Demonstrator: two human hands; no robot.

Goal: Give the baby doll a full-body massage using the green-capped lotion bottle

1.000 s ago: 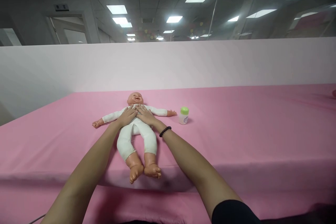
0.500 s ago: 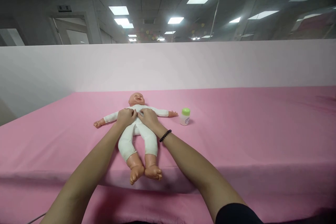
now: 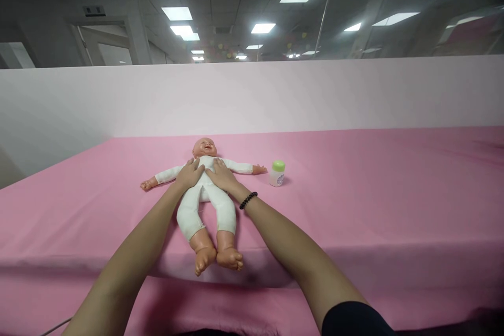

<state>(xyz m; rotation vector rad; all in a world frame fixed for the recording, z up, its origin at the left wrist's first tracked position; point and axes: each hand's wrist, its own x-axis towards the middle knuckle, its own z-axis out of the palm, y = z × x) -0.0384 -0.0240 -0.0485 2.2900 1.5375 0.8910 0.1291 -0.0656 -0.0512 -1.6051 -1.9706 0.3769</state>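
Note:
On its back lies a baby doll [image 3: 205, 192] with a white cloth body and hard plastic head, hands and feet. Its head points away from me and its feet reach the near edge. My left hand [image 3: 190, 174] rests on the left side of the doll's chest, fingers stretched toward its shoulder. Opposite it, my right hand [image 3: 221, 175] lies flat on the right side of the chest, with its thumb toward the middle. Both hands are open, palms down on the cloth. A small jar [image 3: 277, 174] with a green lid stands upright past the doll's hand at the right.
Pink cloth [image 3: 354, 189] covers the table and hangs over its front edge. Behind it runs a low white wall [image 3: 252, 97], with a glass pane [image 3: 236, 5] above that shows ceiling lights and a door.
The fingers of both hands, curled against the doll's chest before, have straightened and now lie flat on it. The doll and the jar have stayed in place.

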